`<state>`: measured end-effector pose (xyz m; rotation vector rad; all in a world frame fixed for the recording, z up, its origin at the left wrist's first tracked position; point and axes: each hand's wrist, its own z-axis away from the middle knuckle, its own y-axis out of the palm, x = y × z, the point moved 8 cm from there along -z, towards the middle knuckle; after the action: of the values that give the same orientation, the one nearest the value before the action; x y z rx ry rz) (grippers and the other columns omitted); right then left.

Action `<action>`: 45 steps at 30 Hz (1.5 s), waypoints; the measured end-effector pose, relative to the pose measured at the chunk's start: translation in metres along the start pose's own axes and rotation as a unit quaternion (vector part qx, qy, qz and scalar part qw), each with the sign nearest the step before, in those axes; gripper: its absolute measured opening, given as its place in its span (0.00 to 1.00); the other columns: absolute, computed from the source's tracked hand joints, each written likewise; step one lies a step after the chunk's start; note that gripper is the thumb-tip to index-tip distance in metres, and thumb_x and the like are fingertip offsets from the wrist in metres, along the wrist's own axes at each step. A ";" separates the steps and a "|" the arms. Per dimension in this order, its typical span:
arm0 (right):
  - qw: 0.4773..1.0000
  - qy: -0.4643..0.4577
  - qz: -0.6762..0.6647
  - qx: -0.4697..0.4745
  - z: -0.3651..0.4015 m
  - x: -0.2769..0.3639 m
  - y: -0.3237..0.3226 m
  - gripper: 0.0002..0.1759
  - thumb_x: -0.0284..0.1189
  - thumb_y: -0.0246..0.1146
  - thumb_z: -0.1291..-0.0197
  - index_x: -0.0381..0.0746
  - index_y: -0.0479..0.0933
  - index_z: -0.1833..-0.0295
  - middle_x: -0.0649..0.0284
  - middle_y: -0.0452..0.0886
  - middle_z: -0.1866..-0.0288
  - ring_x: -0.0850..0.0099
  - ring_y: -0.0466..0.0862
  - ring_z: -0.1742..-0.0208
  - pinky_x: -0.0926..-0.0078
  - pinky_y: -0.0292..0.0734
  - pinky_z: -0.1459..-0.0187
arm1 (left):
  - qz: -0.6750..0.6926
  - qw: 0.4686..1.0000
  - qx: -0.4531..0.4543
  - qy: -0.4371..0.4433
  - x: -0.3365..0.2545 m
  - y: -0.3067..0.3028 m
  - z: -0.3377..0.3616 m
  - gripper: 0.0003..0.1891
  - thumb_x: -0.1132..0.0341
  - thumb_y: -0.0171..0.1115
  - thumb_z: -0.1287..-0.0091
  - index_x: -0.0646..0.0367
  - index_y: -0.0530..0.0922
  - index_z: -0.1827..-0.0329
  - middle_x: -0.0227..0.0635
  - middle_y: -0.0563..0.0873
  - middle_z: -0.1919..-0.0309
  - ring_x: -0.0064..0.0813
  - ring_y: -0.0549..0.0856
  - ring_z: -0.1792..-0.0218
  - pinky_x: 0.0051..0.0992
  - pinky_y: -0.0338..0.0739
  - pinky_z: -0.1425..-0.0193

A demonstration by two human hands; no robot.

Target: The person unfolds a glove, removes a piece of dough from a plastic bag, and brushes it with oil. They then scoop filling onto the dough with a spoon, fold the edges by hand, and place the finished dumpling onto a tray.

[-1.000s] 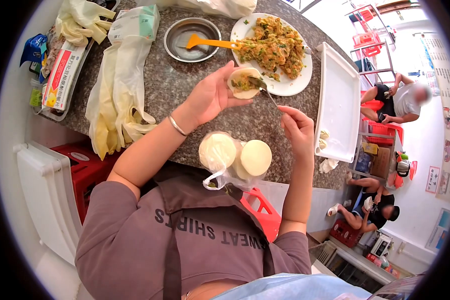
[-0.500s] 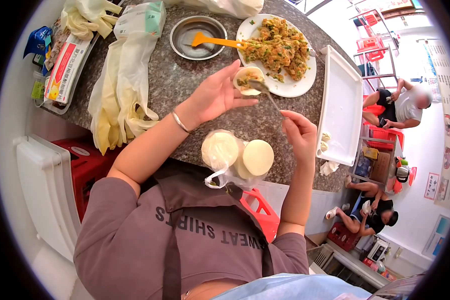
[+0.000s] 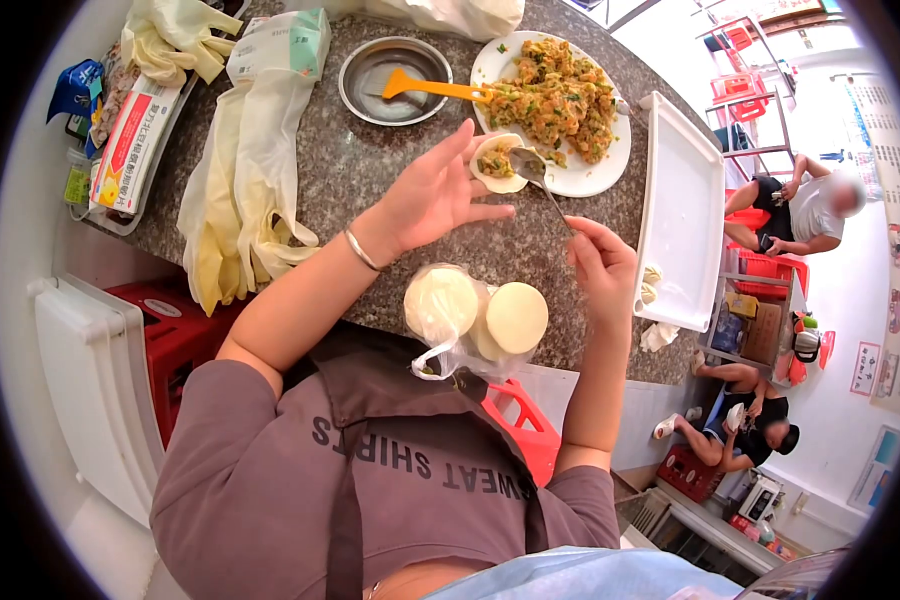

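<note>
My left hand [image 3: 432, 196] holds a round dumpling wrapper [image 3: 507, 184] on its fingers, thumb and little finger spread apart. A lump of filling [image 3: 494, 162] lies in the wrapper. My right hand [image 3: 604, 262] grips a metal spoon [image 3: 542, 181] by its handle, with the bowl at the wrapper's right edge beside the filling. Just beyond is a white plate [image 3: 583, 183] heaped with chopped filling [image 3: 560, 100]. An orange spatula [image 3: 425, 86] reaches from that heap across a metal bowl [image 3: 353, 62]. Near my body, stacks of round wrappers [image 3: 517, 317] sit in a clear plastic bag [image 3: 438, 345].
A white tray [image 3: 678, 215] stands at the right, with a few folded dumplings [image 3: 650, 283] at its near left edge. Long pale gloves [image 3: 260, 170] and a box [image 3: 280, 42] lie at the left. Two people [image 3: 815, 210] sit beyond the counter.
The spoon's bowl has shifted slightly right, off the middle of the wrapper, and more of the filling shows. My left hand has moved only a little.
</note>
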<state>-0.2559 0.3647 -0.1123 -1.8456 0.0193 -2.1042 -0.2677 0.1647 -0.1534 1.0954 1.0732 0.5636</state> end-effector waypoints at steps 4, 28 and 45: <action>0.995 0.074 -0.007 0.065 -0.001 0.000 -0.002 0.12 0.22 0.58 0.32 0.33 0.82 0.47 0.72 0.75 0.76 0.87 0.69 0.78 0.86 0.60 0.77 | -0.061 0.998 -0.010 0.008 0.001 0.001 0.001 0.35 0.42 0.45 0.24 0.63 0.61 0.26 0.43 0.74 0.33 0.35 0.75 0.33 0.44 0.68 0.28; 0.916 -0.269 0.272 -0.120 -0.024 0.034 0.018 0.13 0.23 0.68 0.44 0.41 0.85 0.51 0.59 0.84 0.57 0.62 0.82 0.56 0.70 0.77 0.50 | -0.203 0.976 -0.021 0.081 -0.008 0.003 0.003 0.22 0.64 0.60 0.27 0.61 0.72 0.33 0.34 0.83 0.43 0.19 0.83 0.45 0.23 0.81 0.44; 0.988 -0.086 -0.129 0.009 -0.057 0.011 0.043 0.08 0.22 0.64 0.35 0.30 0.82 0.52 0.65 0.85 0.58 0.81 0.82 0.57 0.83 0.76 0.53 | -0.457 0.837 -0.081 0.290 -0.026 0.021 0.021 0.13 0.74 0.67 0.34 0.61 0.83 0.47 0.41 0.87 0.50 0.22 0.85 0.52 0.21 0.82 0.50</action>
<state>-0.3015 0.3095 -0.1205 -2.1103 -0.2934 -2.0874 -0.2573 0.1429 -0.1222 0.1433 1.8690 0.1821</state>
